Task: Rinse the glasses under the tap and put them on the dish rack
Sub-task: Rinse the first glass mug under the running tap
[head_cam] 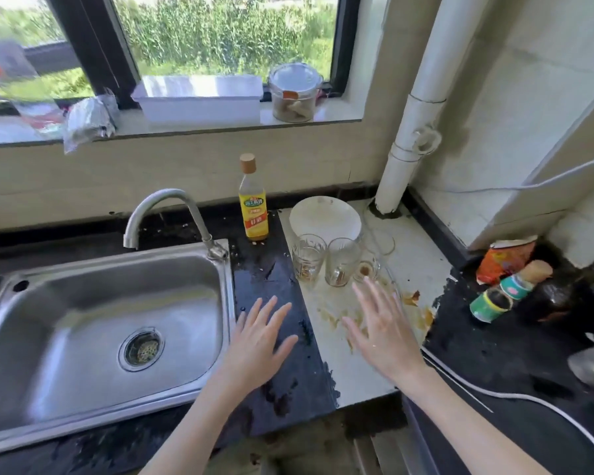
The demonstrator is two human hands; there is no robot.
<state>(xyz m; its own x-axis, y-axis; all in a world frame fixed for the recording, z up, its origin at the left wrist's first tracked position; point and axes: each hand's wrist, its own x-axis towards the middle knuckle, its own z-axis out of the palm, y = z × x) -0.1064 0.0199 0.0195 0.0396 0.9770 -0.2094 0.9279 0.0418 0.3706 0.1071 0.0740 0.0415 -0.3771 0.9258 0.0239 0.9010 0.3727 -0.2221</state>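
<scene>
Forearms, two, bare, entering from the bottom edge; both hands empty, fingers spread.

Sink [31, 303]: stainless basin, largest item, left of centre, dry-looking, drain strainer [140, 349] at its floor. No water visible from the tap.

Countertop [282, 382]: dark, wet and spotted, with a pale slab [415, 265] laid over its right part, smeared with brown residue.

Tap [167, 209]: curved steel spout, rooted at the sink's rear right corner, mouth over the basin.

Plates [324, 217]: white stack at the back of the pale slab, directly behind the glasses.

Bottle [253, 204]: yellow-labelled, upright, between tap base and plates.

Left hand [258, 341]: open, palm down, hovering over the dark counter just right of the sink rim, holding nothing.

Right hand [379, 332]: open, palm down, over the stained slab, fingertips near the glasses but not touching.

Glasses: patterned tumbler [308, 257], plain tumbler [343, 262], small handled cup [369, 267], all upright in a row, each with brown dregs; a further clear glass item behind them, indistinct.

Dish rack: not identifiable in view.

Step in hand, as judged: the reach for a first glass; no rinsing begun. Next move calls for closing the right hand round the nearest tumbler, carrying it left to the spout, and opening the tap.
</scene>
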